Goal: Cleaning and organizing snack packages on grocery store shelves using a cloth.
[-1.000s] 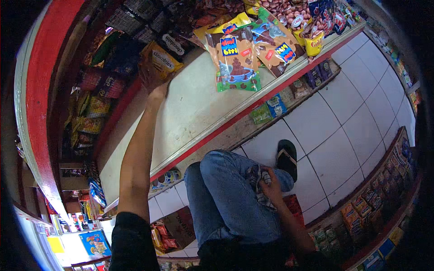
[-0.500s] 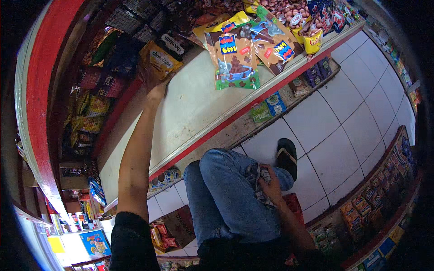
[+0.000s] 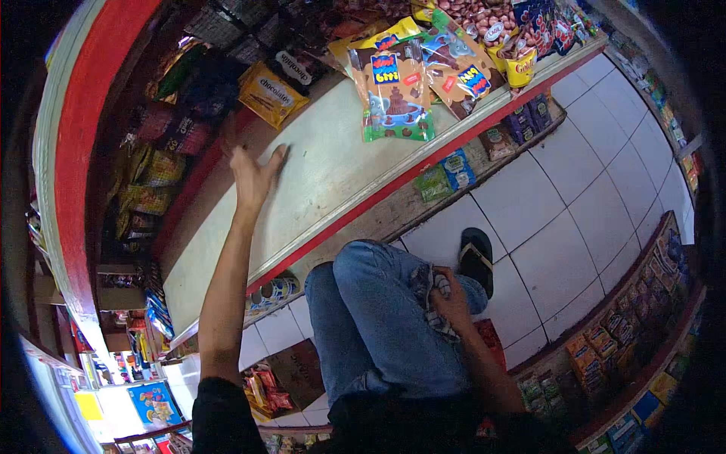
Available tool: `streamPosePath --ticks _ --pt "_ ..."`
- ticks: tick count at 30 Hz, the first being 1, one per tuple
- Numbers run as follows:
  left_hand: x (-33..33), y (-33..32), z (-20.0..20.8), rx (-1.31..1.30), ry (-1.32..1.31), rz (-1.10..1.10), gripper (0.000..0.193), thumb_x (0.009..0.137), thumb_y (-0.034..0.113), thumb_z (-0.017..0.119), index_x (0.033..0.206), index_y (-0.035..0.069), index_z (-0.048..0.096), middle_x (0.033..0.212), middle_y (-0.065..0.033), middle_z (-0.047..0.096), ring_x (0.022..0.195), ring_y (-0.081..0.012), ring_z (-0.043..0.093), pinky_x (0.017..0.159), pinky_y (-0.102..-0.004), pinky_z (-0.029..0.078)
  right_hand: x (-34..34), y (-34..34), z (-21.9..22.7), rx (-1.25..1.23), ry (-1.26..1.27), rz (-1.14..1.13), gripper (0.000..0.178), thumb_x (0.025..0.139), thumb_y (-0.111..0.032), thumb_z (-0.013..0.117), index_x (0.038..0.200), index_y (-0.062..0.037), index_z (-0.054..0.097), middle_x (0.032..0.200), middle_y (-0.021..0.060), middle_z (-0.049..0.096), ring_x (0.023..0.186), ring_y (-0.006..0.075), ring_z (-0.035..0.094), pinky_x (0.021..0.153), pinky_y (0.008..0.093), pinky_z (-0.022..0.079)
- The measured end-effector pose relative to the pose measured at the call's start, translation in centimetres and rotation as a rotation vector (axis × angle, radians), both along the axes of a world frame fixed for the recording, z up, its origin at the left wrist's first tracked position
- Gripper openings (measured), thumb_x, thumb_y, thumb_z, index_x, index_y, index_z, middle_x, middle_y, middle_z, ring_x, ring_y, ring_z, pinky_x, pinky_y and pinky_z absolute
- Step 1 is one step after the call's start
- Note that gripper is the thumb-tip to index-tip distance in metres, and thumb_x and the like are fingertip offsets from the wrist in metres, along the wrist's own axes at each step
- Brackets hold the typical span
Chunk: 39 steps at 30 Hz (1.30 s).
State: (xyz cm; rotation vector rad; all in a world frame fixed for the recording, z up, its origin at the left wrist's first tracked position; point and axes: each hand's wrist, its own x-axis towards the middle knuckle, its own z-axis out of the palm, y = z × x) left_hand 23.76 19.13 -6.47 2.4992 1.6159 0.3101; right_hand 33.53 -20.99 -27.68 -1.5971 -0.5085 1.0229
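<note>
My left hand [image 3: 253,175] is open over the pale shelf board [image 3: 318,174], thumb spread away from the fingers. The fingertips are blurred against the dark back of the shelf. Just beyond the hand lies a yellow snack packet [image 3: 271,97], apart from it, with a dark brown packet [image 3: 295,69] beside it. My right hand [image 3: 451,303] rests by my jeans-clad knee, its fingers closed on a crumpled checked cloth [image 3: 439,291].
Brown and green snack bags [image 3: 395,94] lie farther right on the shelf, near pink-wrapped sweets [image 3: 491,26]. Colourful packets [image 3: 155,166] fill the compartment at left. Small packets [image 3: 457,170] line a lower ledge. White floor tiles [image 3: 560,219] spread at right, with a carton [image 3: 299,374] below.
My left hand has drawn back from the yellow packet toward me, its thumb now spread. That packet shows more fully. My right hand stays on the cloth.
</note>
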Motion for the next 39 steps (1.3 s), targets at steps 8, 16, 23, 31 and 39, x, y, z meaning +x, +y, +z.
streamPosePath --ticks 8,16,23,31,39 --pt "-11.9 -8.5 1.4 0.473 -0.404 -0.373 0.080 0.086 0.017 0.070 0.148 0.003 0.021 0.150 -0.0189 0.028 0.133 -0.0338 0.037 0.100 -0.0410 0.043 3.3 2.0 5.9 -0.029 -0.193 -0.037 0.046 0.082 -0.012 0.060 0.126 -0.0031 0.051 0.115 0.0167 0.061 0.113 0.0312 0.055 0.102 0.0368 0.039" --pt "-26.7 -12.0 -0.6 0.380 -0.564 0.006 0.059 0.092 0.012 0.059 0.145 0.009 0.033 0.128 -0.0164 0.052 0.117 -0.0263 0.052 0.089 -0.0377 0.047 -5.0 8.4 14.4 0.623 -0.213 0.197 0.040 0.083 -0.004 0.058 0.123 -0.0056 0.053 0.113 0.0147 0.062 0.109 0.0244 0.059 0.096 0.0336 0.042" --pt "-41.9 -14.9 -6.1 0.162 -0.952 0.286 0.022 0.098 0.014 0.051 0.115 0.003 0.059 0.087 -0.0059 0.067 0.079 -0.0143 0.063 0.076 -0.0296 0.050 -9.6 7.1 12.3 0.337 -0.283 0.523 0.038 0.086 -0.008 0.061 0.123 -0.0076 0.055 0.118 0.0121 0.061 0.112 0.0237 0.056 0.093 0.0353 0.044" --pt "-55.4 -27.1 -15.4 0.353 -0.727 0.724 0.022 0.095 0.019 0.055 0.104 -0.001 0.060 0.098 -0.0159 0.068 0.093 -0.0252 0.066 0.080 -0.0341 0.050 -9.0 6.3 12.6 0.338 -0.337 0.401 0.036 0.089 -0.011 0.058 0.124 -0.0056 0.055 0.121 0.0108 0.059 0.113 0.0227 0.053 0.099 0.0332 0.038" --pt "-60.4 -35.8 -18.8 0.498 -0.505 1.029 0.044 0.085 0.026 0.068 0.116 -0.002 0.055 0.109 -0.0204 0.063 0.102 -0.0363 0.060 0.088 -0.0436 0.047 -8.7 6.1 13.0 0.384 -0.246 0.311 0.034 0.087 -0.008 0.055 0.122 -0.0061 0.056 0.118 0.0109 0.059 0.109 0.0207 0.055 0.097 0.0318 0.040"
